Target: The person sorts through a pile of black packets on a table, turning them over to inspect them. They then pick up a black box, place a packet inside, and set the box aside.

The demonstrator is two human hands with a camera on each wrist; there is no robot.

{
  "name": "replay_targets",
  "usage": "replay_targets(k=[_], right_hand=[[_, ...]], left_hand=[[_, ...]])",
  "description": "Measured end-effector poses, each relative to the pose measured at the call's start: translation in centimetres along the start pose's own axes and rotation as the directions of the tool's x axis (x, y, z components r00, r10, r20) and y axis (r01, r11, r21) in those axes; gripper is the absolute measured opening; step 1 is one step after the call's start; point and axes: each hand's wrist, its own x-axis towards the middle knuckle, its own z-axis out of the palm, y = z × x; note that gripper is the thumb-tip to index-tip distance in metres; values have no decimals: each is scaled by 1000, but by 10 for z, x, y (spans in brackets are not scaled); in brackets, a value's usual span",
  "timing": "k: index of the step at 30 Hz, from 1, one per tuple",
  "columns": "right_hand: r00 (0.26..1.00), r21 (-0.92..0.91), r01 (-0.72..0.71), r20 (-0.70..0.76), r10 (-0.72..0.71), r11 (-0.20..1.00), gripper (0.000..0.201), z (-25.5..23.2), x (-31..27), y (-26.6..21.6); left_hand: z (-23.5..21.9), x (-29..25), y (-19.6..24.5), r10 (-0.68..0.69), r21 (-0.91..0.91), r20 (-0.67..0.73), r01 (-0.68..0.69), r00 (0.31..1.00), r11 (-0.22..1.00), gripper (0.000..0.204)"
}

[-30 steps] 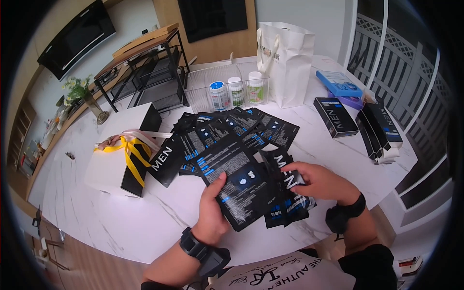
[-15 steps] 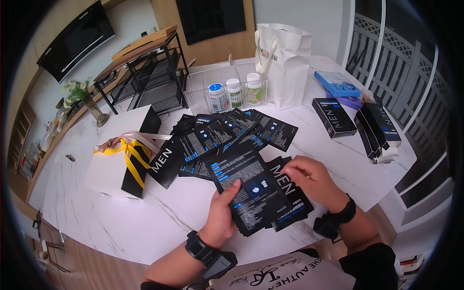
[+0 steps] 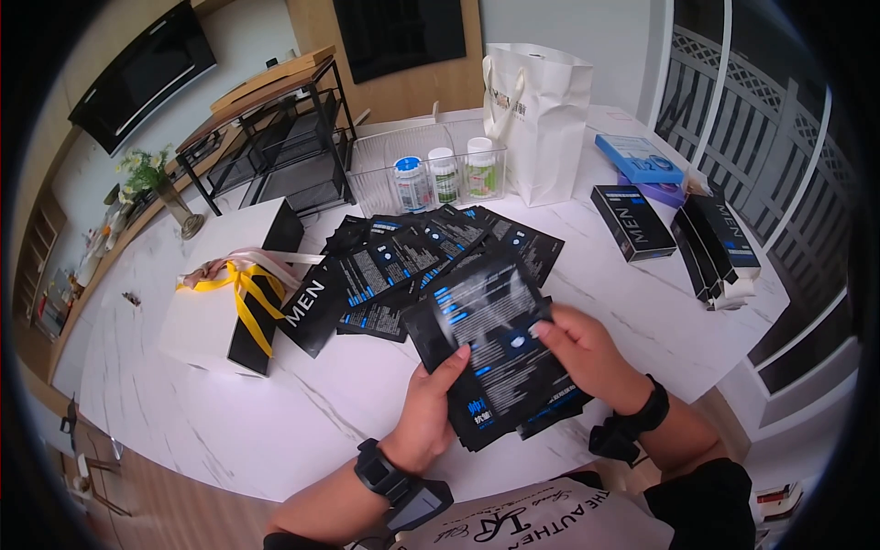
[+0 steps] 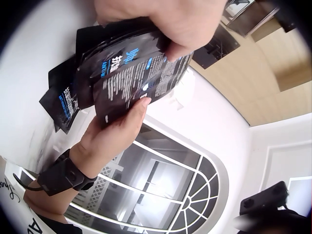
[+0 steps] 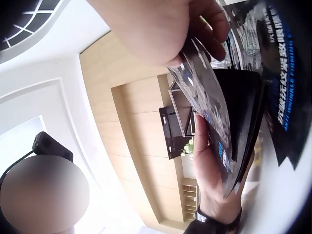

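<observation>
Black printed sachets (image 3: 500,344) lie in a stack in the left hand (image 3: 429,409), whose thumb presses on the top face. The right hand (image 3: 591,359) pinches the top sachet at its right edge, thumb on the printed side. From the right wrist view, that sachet (image 5: 207,92) bends away from the ones behind it, with the left hand (image 5: 208,165) round their lower part. Several more sachets (image 3: 559,412) lie under the right hand on the table. Behind the hands spreads a loose pile of sachets (image 3: 394,261), with one marked MEN (image 3: 310,307) at its left.
A white box with a yellow ribbon (image 3: 206,316) sits at the left. At the back are a black rack (image 3: 298,151), a clear bin (image 3: 367,188) with bottles (image 3: 443,176) and a white paper bag (image 3: 548,128). Black boxes (image 3: 632,223) and a blue box (image 3: 639,159) lie at the right.
The right hand has moved from the MEN sachets on the table to the held stack and now pinches a sachet over it. The left hand has shifted slightly right with the stack.
</observation>
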Motion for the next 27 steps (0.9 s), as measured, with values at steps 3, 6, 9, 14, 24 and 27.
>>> replay_targets(k=[3,6,9,14,24,27], right_hand=[[949,360,93,-315,27,928,21,-7,1,-10],[754,85,400,-596,-276,912,24,-13,2,-16],[717,-468,402,-374,-589,787,22,-14,0,-23],[812,-373,562,79,-578,739,30,7,1,-24],[827,-443,515,33,-561,734,32,6,0,-21],[829,-432,430,-157,-536,792,33,-2,4,-22]], left_hand=[[-2,0,-1,-34,-89,-61,29,998,996,31],[-2,2,-4,89,-82,-52,-93,995,992,32],[1,0,-6,174,-37,-3,-174,985,984,33],[5,-5,-11,158,34,91,-162,983,986,33],[5,-5,-12,107,96,91,-115,990,989,33],[7,-6,-7,97,39,51,-99,994,994,33]])
